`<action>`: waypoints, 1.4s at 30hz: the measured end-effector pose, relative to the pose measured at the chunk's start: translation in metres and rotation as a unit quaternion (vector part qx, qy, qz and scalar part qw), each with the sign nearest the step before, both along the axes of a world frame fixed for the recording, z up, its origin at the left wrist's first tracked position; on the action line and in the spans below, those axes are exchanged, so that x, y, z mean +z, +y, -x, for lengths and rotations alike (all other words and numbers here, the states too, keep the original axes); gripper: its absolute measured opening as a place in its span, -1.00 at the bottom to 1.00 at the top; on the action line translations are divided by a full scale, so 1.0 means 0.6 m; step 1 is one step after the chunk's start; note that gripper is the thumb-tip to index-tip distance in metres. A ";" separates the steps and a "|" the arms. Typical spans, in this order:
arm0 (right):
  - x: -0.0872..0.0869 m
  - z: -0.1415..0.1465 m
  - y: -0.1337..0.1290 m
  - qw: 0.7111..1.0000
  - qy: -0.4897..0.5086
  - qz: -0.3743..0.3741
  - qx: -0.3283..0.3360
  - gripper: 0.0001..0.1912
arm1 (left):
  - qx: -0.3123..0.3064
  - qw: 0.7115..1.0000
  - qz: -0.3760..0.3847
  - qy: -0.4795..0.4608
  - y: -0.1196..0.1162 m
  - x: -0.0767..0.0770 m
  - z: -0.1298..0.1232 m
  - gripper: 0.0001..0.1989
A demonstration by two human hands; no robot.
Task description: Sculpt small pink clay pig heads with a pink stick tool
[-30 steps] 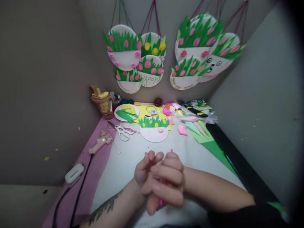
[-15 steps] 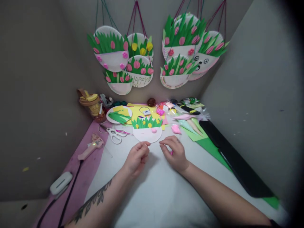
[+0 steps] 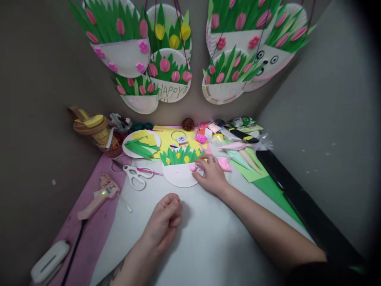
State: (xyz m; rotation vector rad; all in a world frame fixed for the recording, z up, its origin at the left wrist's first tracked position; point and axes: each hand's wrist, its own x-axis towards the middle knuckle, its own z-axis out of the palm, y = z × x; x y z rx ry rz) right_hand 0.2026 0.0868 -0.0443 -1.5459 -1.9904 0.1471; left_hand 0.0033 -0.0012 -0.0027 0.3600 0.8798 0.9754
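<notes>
A white paper plate pocket (image 3: 178, 177) lies on the table, with green paper grass (image 3: 178, 156) and yellow paper tulips along its top. A small pink clay lump (image 3: 193, 168) sits on its white front, to the right. My right hand (image 3: 212, 174) reaches over the plate's right side, thumb and fingers apart around that lump; whether it touches the lump is unclear. Closer to me, my left hand (image 3: 164, 220) is closed above the white table surface, thumb folded against the fingers. What it holds, if anything, is hidden.
On the left are white scissors (image 3: 135, 174), a pink glue gun (image 3: 99, 198) with its cable, and a cup (image 3: 101, 135). A pink clay packet (image 3: 224, 164), piping bags (image 3: 242, 155) and a long black object (image 3: 315, 222) lie right. Decorated plates (image 3: 174, 79) hang above.
My right hand has moved forward from beside my left hand to the plate's right side. My left hand has stayed closed, now lower in view. The camera view has shifted closer.
</notes>
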 end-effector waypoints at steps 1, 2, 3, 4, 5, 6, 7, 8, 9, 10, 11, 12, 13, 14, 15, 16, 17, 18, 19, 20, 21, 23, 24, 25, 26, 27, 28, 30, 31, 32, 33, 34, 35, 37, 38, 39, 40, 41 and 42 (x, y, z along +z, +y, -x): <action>0.001 0.003 0.006 1.000 -0.002 0.009 0.004 -0.66 | 0.004 1.000 0.008 -0.010 0.001 0.001 0.000 -0.58; 0.001 0.006 0.009 1.000 -0.004 0.014 0.008 -0.67 | 0.007 1.000 0.015 -0.018 0.001 0.001 0.001 -0.59; 0.001 0.007 0.012 1.000 -0.005 0.016 0.012 -0.69 | 0.011 0.999 0.020 -0.025 0.002 0.000 0.001 -0.59; 0.000 0.008 0.013 1.000 -0.006 0.017 0.015 -0.71 | 0.016 0.999 0.024 -0.030 0.003 -0.001 0.001 -0.59; 0.000 0.008 0.013 1.000 -0.007 0.017 0.016 -0.72 | 0.019 0.999 0.028 -0.033 0.004 -0.002 0.001 -0.59; -0.001 0.008 0.014 1.000 -0.007 0.018 0.016 -0.72 | 0.020 0.999 0.030 -0.036 0.005 -0.002 0.001 -0.59; -0.002 0.008 0.014 1.000 -0.007 0.020 0.016 -0.72 | 0.021 0.998 0.033 -0.038 0.006 -0.002 0.001 -0.59; -0.003 0.008 0.014 1.000 -0.008 0.021 0.014 -0.73 | 0.021 0.998 0.037 -0.042 0.007 -0.003 0.000 -0.58; -0.004 0.008 0.015 1.000 -0.009 0.022 0.012 -0.74 | 0.022 0.998 0.041 -0.047 0.007 -0.002 0.000 -0.58; -0.005 0.008 0.015 1.000 -0.010 0.022 0.009 -0.75 | 0.023 0.997 0.045 -0.054 0.008 -0.002 0.000 -0.58; -0.006 0.008 0.016 1.000 -0.010 0.021 0.008 -0.76 | 0.023 0.997 0.050 -0.062 0.008 -0.002 0.000 -0.58; -0.006 0.008 0.017 1.000 -0.010 0.019 0.008 -0.78 | 0.024 0.996 0.054 -0.071 0.008 -0.001 0.000 -0.59; -0.006 0.008 0.018 1.000 -0.009 0.016 0.009 -0.79 | 0.026 0.995 0.058 -0.077 0.009 -0.001 -0.001 -0.59; -0.006 0.007 0.018 1.000 -0.008 0.012 0.011 -0.80 | 0.027 0.994 0.061 -0.082 0.009 0.000 -0.001 -0.59; -0.006 0.007 0.019 1.000 -0.007 0.009 0.014 -0.80 | 0.028 0.994 0.063 -0.085 0.009 0.000 -0.001 -0.59; -0.005 0.007 0.019 1.000 -0.007 0.007 0.016 -0.80 | 0.031 0.994 0.066 -0.086 0.009 0.001 0.000 -0.59; -0.005 0.007 0.018 1.000 -0.007 0.005 0.018 -0.80 | 0.033 0.993 0.068 -0.088 0.010 0.001 0.000 -0.58; -0.005 0.007 0.018 1.000 -0.007 0.004 0.020 -0.80 | 0.035 0.993 0.071 -0.089 0.010 0.001 0.000 -0.58; -0.004 0.007 0.018 1.000 -0.007 0.003 0.023 -0.79 | 0.035 0.992 0.074 -0.092 0.010 0.002 0.000 -0.58; -0.004 0.007 0.017 1.000 -0.009 0.003 0.026 -0.80 | 0.036 0.992 0.075 -0.094 0.010 0.002 0.000 -0.58; -0.004 0.007 0.017 1.000 -0.011 0.003 0.028 -0.80 | 0.036 0.992 0.076 -0.095 0.010 0.002 0.000 -0.58; -0.005 0.007 0.017 0.999 -0.016 0.005 0.031 -0.80 | 0.036 0.992 0.076 -0.097 0.010 0.001 0.000 -0.60; -0.006 0.007 0.018 0.999 -0.018 0.007 0.030 -0.79 | 0.035 0.992 0.075 -0.098 0.010 0.001 0.000 -0.60; -0.006 0.007 0.018 0.999 -0.019 0.010 0.030 -0.78 | 0.035 0.992 0.075 -0.100 0.010 0.001 0.000 -0.60; -0.007 0.007 0.019 0.999 -0.020 0.012 0.031 -0.77 | 0.035 0.991 0.075 -0.101 0.010 0.001 0.000 -0.60; -0.007 0.007 0.020 0.999 -0.019 0.013 0.033 -0.75 | 0.035 0.992 0.074 -0.100 0.010 0.001 0.001 -0.61; -0.007 0.006 0.020 0.999 -0.017 0.011 0.035 -0.73 | 0.036 0.992 0.071 -0.098 0.009 0.001 0.001 -0.61; -0.005 0.004 0.020 0.999 -0.002 -0.006 0.040 -0.71 | 0.036 0.994 0.062 -0.087 0.009 0.003 0.001 -0.61; -0.002 0.002 0.018 0.999 0.015 -0.024 0.040 -0.70 | 0.035 0.995 0.055 -0.080 0.009 0.003 0.002 -0.61; 0.003 0.000 0.015 0.997 0.037 -0.052 0.038 -0.71 | 0.035 0.996 0.049 -0.072 0.009 0.004 0.002 -0.61; 0.011 -0.003 0.009 0.994 0.062 -0.088 0.035 -0.73 | 0.035 0.996 0.043 -0.063 0.008 0.005 0.002 -0.60; 0.020 -0.004 0.000 0.987 0.087 -0.130 0.033 -0.75 | 0.036 0.997 0.036 -0.055 0.008 0.005 0.002 -0.60; 0.030 -0.005 -0.012 0.979 0.107 -0.172 0.036 -0.75 | 0.036 0.998 0.029 -0.046 0.007 0.005 0.002 -0.59; 0.054 -0.002 -0.045 0.964 0.124 -0.229 0.059 -0.74 | 0.031 0.999 0.012 -0.031 0.005 0.003 0.001 -0.59; 0.066 0.002 -0.064 0.962 0.125 -0.230 0.079 -0.73 | 0.024 0.999 0.002 -0.023 0.004 0.002 0.001 -0.58; 0.075 0.007 -0.085 0.962 0.127 -0.222 0.093 -0.72 | 0.017 1.000 -0.008 -0.014 0.002 0.001 0.000 -0.57; 0.083 0.013 -0.105 0.964 0.129 -0.205 0.106 -0.72 | 0.009 1.000 -0.018 -0.004 0.001 -0.001 -0.001 -0.57; 0.088 0.020 -0.124 0.966 0.131 -0.193 0.117 -0.72 | 0.004 1.000 -0.029 0.006 0.000 -0.002 -0.002 -0.57; 0.091 0.028 -0.141 0.967 0.134 -0.181 0.122 -0.72 | 0.000 0.999 -0.038 0.015 -0.001 -0.002 -0.003 -0.58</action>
